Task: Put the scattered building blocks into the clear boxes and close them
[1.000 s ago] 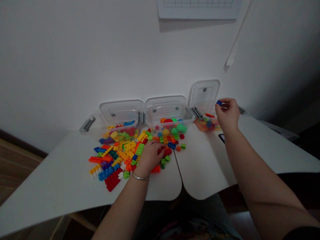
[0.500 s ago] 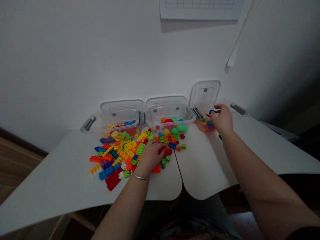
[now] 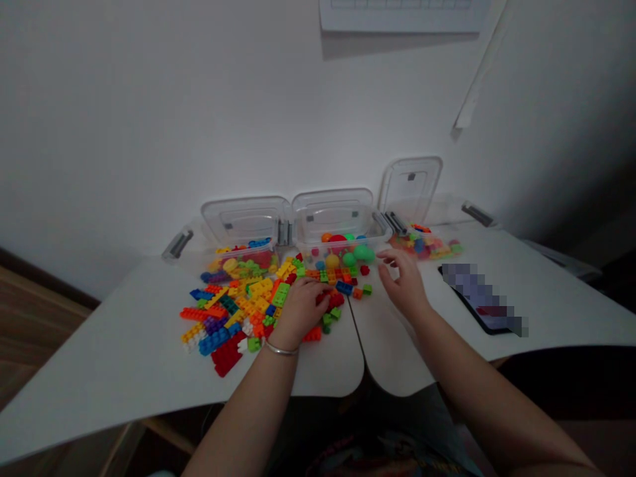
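Note:
A heap of coloured plastic bricks (image 3: 238,308) lies on the white table (image 3: 124,351). My left hand (image 3: 299,308) rests palm down on the heap's right edge, its fingers curled over red and green bricks (image 3: 332,306). My right hand (image 3: 405,281) hovers open above the table, fingers apart and empty, just right of a small green brick (image 3: 366,289) and a blue brick (image 3: 342,288). Behind stand three clear boxes with lids up: the left box (image 3: 243,255), the middle box (image 3: 342,248) with balls, the right box (image 3: 422,244) with small bricks.
A dark tablet (image 3: 484,305) lies flat on the right part of the table. The table has a notch at its front middle edge where I sit. A white wall rises right behind the boxes.
My right hand let a blue brick go into the right box and has drawn back left and toward me, now open. My left hand has stayed on the heap.

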`<state>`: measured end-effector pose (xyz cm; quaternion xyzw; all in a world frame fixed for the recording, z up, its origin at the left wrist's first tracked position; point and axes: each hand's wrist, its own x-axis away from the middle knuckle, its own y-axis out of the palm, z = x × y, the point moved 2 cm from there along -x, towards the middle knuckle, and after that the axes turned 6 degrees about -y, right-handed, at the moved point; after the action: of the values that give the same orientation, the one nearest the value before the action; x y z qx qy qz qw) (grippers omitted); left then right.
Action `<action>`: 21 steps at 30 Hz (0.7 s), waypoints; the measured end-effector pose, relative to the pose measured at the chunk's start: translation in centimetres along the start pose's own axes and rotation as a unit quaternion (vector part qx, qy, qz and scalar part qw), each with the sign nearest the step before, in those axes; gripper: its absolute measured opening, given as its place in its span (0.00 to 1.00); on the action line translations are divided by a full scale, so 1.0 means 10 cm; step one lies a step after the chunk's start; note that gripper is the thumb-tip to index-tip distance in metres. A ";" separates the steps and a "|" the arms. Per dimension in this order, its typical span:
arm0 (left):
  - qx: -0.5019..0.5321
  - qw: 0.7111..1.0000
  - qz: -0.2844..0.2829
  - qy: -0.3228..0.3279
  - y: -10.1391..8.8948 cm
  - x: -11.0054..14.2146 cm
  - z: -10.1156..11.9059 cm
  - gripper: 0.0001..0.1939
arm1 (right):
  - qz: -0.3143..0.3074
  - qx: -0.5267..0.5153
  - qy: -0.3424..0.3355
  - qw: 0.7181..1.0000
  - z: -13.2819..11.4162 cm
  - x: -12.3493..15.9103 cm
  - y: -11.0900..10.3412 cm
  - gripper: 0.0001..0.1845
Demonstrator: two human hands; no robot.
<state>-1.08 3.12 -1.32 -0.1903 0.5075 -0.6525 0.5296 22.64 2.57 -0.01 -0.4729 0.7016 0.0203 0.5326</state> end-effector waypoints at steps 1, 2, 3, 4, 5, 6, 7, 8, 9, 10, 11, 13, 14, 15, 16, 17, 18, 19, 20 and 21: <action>0.002 1.000 0.000 0.000 0.00 0.00 0.00 0.12 | -0.031 -0.011 0.006 0.999 -0.02 0.07 0.07 0.09; 0.004 1.000 0.000 -0.001 0.00 0.00 0.00 0.12 | -0.061 -0.016 0.008 0.998 -0.03 0.13 0.14 0.09; 0.005 1.000 0.000 -0.001 0.00 0.00 0.00 0.12 | -0.093 -0.016 0.006 0.996 -0.02 0.18 0.20 0.09; 0.006 1.000 0.001 -0.002 0.00 0.00 0.00 0.12 | -0.124 -0.014 0.000 0.992 -0.01 0.22 0.24 0.09; 0.007 1.000 0.001 -0.003 0.00 0.00 0.00 0.12 | -0.155 -0.014 -0.007 0.988 0.00 0.26 0.28 0.10; 0.007 1.000 0.002 -0.004 0.00 0.00 0.00 0.12 | -0.184 -0.017 -0.016 0.983 0.02 0.29 0.30 0.11; 0.008 1.000 0.004 -0.005 0.00 0.00 0.00 0.12 | -0.207 -0.021 -0.026 0.978 0.03 0.31 0.32 0.12; 0.008 1.000 0.005 -0.005 0.00 0.00 0.00 0.12 | -0.223 -0.025 -0.035 0.974 0.04 0.33 0.34 0.12; 0.008 1.000 0.005 -0.004 0.00 0.00 0.00 0.12 | -0.232 -0.027 -0.042 0.971 0.04 0.35 0.34 0.12; 0.009 1.000 0.005 -0.003 0.01 0.00 0.00 0.12 | -0.236 -0.026 -0.045 0.970 0.05 0.36 0.35 0.11; 0.009 1.000 0.006 -0.001 0.01 0.00 -0.01 0.12 | -0.238 -0.024 -0.045 0.970 0.06 0.36 0.36 0.11; 0.010 1.000 0.007 0.000 0.01 0.01 -0.01 0.11 | -0.236 -0.019 -0.039 0.971 0.09 0.37 0.37 0.11; 0.009 1.000 0.007 0.000 0.01 0.01 -0.01 0.11 | -0.233 -0.018 -0.034 0.972 0.11 0.37 0.38 0.11; 0.009 1.000 0.008 -0.002 0.01 0.01 -0.01 0.11 | -0.231 -0.018 -0.029 0.972 0.13 0.37 0.38 0.11; 0.007 1.000 0.006 -0.005 0.01 0.01 -0.01 0.12 | -0.227 -0.018 -0.022 0.974 0.14 0.37 0.38 0.11; 0.005 1.000 0.005 -0.007 0.01 0.01 -0.01 0.12 | -0.222 -0.019 -0.014 0.975 0.15 0.36 0.38 0.11; 0.004 1.000 0.003 -0.007 0.01 0.01 -0.01 0.12 | -0.217 -0.020 -0.004 0.976 0.16 0.36 0.38 0.11; 0.003 1.000 0.001 -0.006 0.01 0.00 -0.01 0.12 | -0.213 -0.023 0.006 0.977 0.16 0.36 0.37 0.11; 0.002 1.000 0.000 -0.004 0.01 0.00 -0.01 0.12 | -0.209 -0.025 0.017 0.978 0.17 0.35 0.36 0.11; 0.002 1.000 0.000 -0.002 0.01 0.00 -0.01 0.12 | -0.202 -0.027 0.029 0.979 0.17 0.35 0.35 0.11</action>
<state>-1.12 3.14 -1.41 -0.1903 0.5048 -0.6534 0.5311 21.48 3.16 -5.06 -0.6196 0.6061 -0.0823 0.4918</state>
